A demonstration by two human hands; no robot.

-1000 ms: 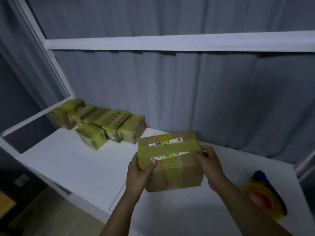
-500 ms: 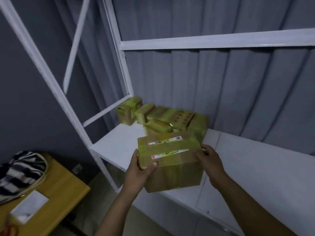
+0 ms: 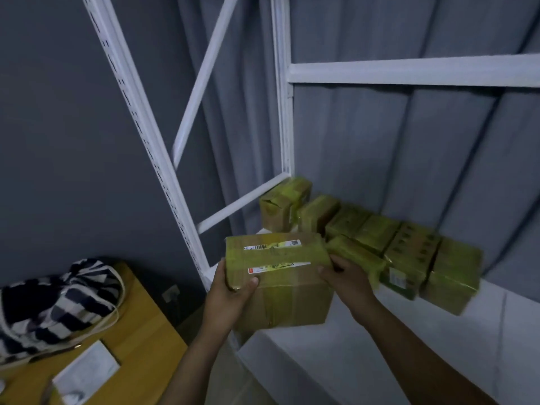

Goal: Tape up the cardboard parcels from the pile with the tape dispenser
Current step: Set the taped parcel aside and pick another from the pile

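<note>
One brown cardboard parcel (image 3: 277, 287), banded across its top with yellow-green tape and bearing white labels, was held at the left front corner of the white shelf board (image 3: 380, 361). Whether its base touched the board could not be told. The left hand (image 3: 230, 293) gripped its near left corner, thumb curled onto the front face, while the right hand (image 3: 347, 285) clasped its right end, fingers wrapped behind.

Within the last second the parcel had been carried from the middle of the shelf board to that corner, bringing it just in front of the row of taped parcels (image 3: 403, 247) at the board's back left. The orange tape dispenser, which a second earlier lay at the board's right end, had dropped out of view. Judging by the tape already on it, this parcel looked finished and bound for the row, leaving the next one to be fetched.

Behind the shelf board hung a grey pleated curtain (image 3: 409, 141), and white metal rack uprights (image 3: 140, 127) rose from its left edge. Lower down, left of the board, a yellow wooden table (image 3: 140, 331) held a black-and-white striped bag (image 3: 55, 299) and a white sheet of paper (image 3: 84, 372).
</note>
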